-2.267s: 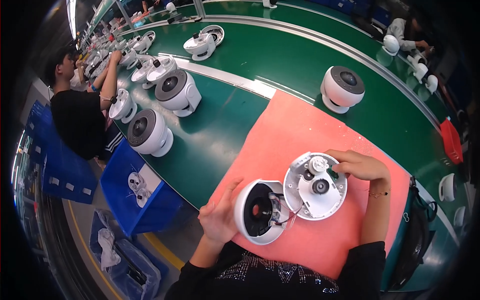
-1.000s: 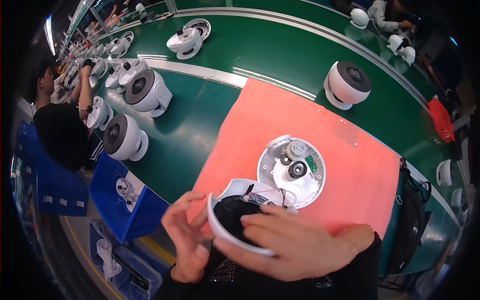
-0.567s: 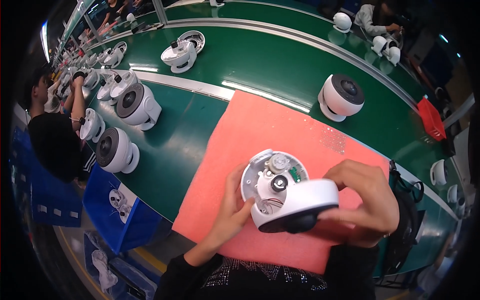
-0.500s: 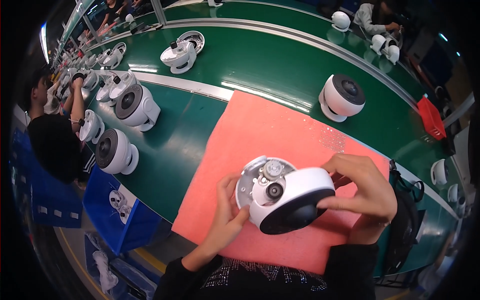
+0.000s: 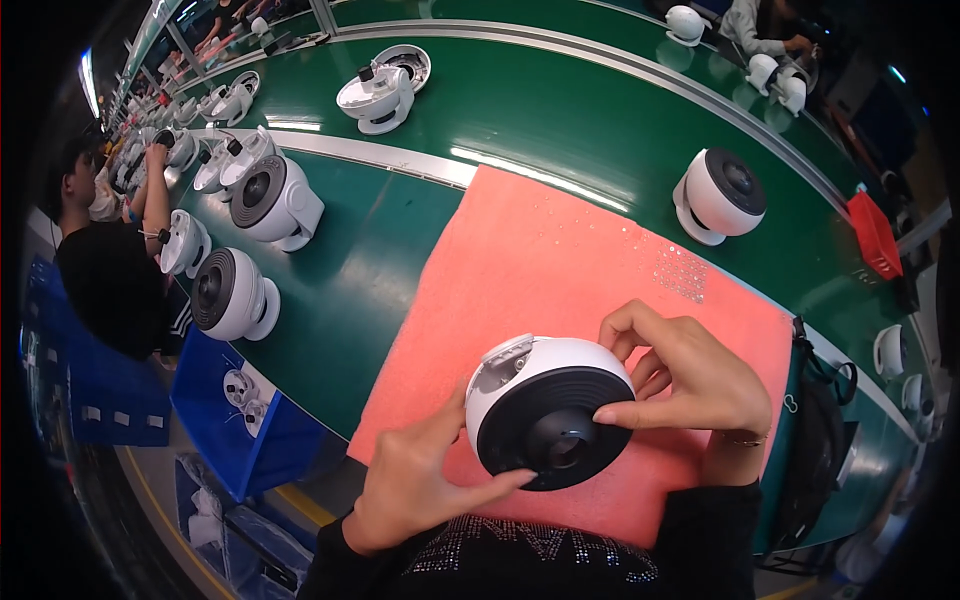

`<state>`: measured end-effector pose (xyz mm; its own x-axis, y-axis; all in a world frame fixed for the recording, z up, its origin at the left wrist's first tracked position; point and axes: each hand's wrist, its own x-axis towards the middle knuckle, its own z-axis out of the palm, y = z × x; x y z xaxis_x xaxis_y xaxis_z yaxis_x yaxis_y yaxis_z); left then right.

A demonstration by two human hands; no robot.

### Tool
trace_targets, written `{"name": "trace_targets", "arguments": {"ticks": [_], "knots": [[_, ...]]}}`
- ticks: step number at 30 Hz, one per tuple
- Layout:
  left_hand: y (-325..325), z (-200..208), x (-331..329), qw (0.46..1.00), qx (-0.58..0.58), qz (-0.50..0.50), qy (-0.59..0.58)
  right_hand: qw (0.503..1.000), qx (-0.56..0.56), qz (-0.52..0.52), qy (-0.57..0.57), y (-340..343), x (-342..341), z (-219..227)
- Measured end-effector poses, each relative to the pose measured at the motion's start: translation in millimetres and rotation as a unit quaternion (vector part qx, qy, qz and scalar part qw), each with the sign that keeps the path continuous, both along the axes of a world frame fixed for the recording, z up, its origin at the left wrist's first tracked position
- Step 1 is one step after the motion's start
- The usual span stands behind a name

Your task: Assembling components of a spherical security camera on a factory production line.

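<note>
Over the pink foam mat [image 5: 530,270] I hold a round device [image 5: 550,415] with a white shell and a black ringed front, a dark dome at its centre. The black front faces up towards me. At the shell's upper left an opening shows a bit of the grey inside. My left hand [image 5: 430,470] is closed on the lower left side, its thumb lying on the black front. My right hand [image 5: 690,375] grips the right rim, thumb on the front and fingers bent behind. Small clear dots [image 5: 680,272] sit on the mat's far right part.
Similar white-and-black devices [image 5: 275,200] stand on the green table to the left. Another device [image 5: 722,192] and an opened one [image 5: 380,92] are on the green belt. A blue bin [image 5: 235,430] holds white parts. A black bag [image 5: 808,440] lies right; a co-worker [image 5: 115,260] sits left.
The black-fronted cover, tilted away from the back shell before, now lies over it and hides the inner parts. My left thumb has come onto the front. Devices on the belt have shifted right.
</note>
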<state>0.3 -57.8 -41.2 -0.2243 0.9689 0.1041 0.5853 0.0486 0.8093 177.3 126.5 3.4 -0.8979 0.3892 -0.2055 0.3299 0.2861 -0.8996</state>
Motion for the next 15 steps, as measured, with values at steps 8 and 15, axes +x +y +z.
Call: {"name": "trace_targets", "arguments": {"ticks": [8,15], "knots": [[9,1,-19,0.999,-0.042,-0.024,0.011,0.995,0.05,0.076,-0.026,13,-3,-12],[14,15,-23,0.984,-0.154,-0.046,0.082,0.987,0.141,0.038,-0.066,4,-11,-28]]}}
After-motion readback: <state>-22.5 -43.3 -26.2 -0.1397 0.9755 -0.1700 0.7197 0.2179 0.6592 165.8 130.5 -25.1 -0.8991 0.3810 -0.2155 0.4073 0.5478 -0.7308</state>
